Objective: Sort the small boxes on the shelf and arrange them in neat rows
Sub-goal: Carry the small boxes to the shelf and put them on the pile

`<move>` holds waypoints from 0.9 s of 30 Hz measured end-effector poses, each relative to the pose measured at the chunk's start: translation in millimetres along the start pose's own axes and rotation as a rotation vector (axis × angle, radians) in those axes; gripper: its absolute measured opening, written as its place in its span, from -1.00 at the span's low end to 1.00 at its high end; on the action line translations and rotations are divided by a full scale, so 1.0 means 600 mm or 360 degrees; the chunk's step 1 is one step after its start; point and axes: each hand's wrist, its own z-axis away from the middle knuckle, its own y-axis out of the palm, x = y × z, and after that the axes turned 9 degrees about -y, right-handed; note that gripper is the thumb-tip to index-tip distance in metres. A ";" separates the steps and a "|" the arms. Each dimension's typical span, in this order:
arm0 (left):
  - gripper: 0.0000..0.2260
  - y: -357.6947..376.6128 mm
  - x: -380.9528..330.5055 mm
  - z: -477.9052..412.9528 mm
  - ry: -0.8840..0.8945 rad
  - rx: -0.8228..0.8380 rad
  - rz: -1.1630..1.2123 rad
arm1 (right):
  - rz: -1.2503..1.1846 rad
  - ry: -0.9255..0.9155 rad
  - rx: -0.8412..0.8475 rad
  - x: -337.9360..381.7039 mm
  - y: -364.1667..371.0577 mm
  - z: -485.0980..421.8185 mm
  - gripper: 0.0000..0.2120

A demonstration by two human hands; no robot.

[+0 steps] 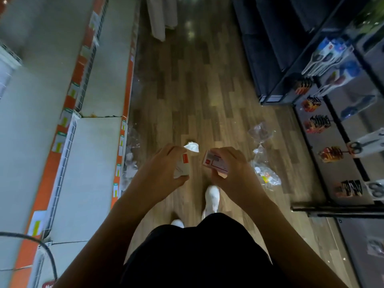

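Two small boxes were held out in front of the body, above the wood-plank floor (197, 80) of a shop aisle; neither was on a shelf. The L hand (164, 163) was seen w/ its fingers (171, 148) curled over the top of a white box (183, 166) and the thumb pressed in beneath it. That box was tilted, and a red label was shown on its upper face. The R hand (230, 165) was clenched round a second box (215, 164), pale w/ a red square and print too blurred to be read. Its fingers (225, 151) were wrapped over the far edge, w/ the thumb at the near corner. The two boxes were apart, w/ a strip of floor visible betw. them.

A crumpled white scrap (191, 146) was seen on the floor just past the L fingertips. Clear plastic wrapping (260, 132) was scattered on the floor to the R, w/ more of it bunched at the foot of the L shelving.

White shelving (91, 163) w/ orange price strips (124, 113) and wire front rails was seen along the L side. On the R, a dark rack (307, 129) was hung w/ goods: scissors in white packs (365, 146) and small orange-and-black packs (318, 124) on hooks.

A white shoe (212, 196) was seen fwd below the hands, w/ another partly hidden behind dark clothing (197, 256) at bottom centre. A black cable (48, 251) was curved across the lower L corner.
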 end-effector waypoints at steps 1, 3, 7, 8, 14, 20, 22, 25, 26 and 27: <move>-0.50 -0.003 0.000 -0.020 -0.0008 -0.0011 0.0028 | -0.0004 -0.0001 0.0005 -0.010 0.000 -0.021 -0.56; -0.49 -0.012 -0.005 -0.069 -0.0038 -0.0027 0.0044 | -0.0019 -0.0009 0.0023 -0.041 -0.002 -0.073 -0.56; -0.52 -0.028 -0.016 -0.178 -0.0073 -0.0063 -0.0007 | -0.0021 -0.0056 0.0081 -0.110 -0.013 -0.185 -0.58; -0.53 -0.033 -0.021 -0.208 -0.0082 -0.0077 -0.0007 | -0.0028 -0.0076 0.0102 -0.127 -0.020 -0.216 -0.57; -0.53 -0.072 -0.056 -0.367 -0.0125 -0.0181 -0.0027 | -0.0083 -0.0213 0.0120 -0.212 -0.074 -0.369 -0.51; -0.52 -0.096 -0.070 -0.484 -0.0227 -0.0222 0.0039 | -0.0139 -0.0197 0.0176 -0.274 -0.098 -0.482 -0.53; -0.54 -0.102 -0.063 -0.521 -0.0250 -0.0214 0.0043 | -0.0143 -0.0195 0.0202 -0.287 -0.097 -0.514 -0.53; -0.53 -0.117 -0.047 -0.588 -0.0257 -0.0192 0.0025 | -0.0151 -0.0156 0.0187 -0.305 -0.090 -0.572 -0.53; -0.52 -0.123 -0.043 -0.607 -0.0250 -0.0193 0.0020 | -0.0149 -0.0153 0.0177 -0.308 -0.088 -0.590 -0.54; -0.52 -0.132 -0.037 -0.630 -0.0245 -0.0199 0.0023 | -0.0146 -0.0148 0.0179 -0.312 -0.085 -0.614 -0.55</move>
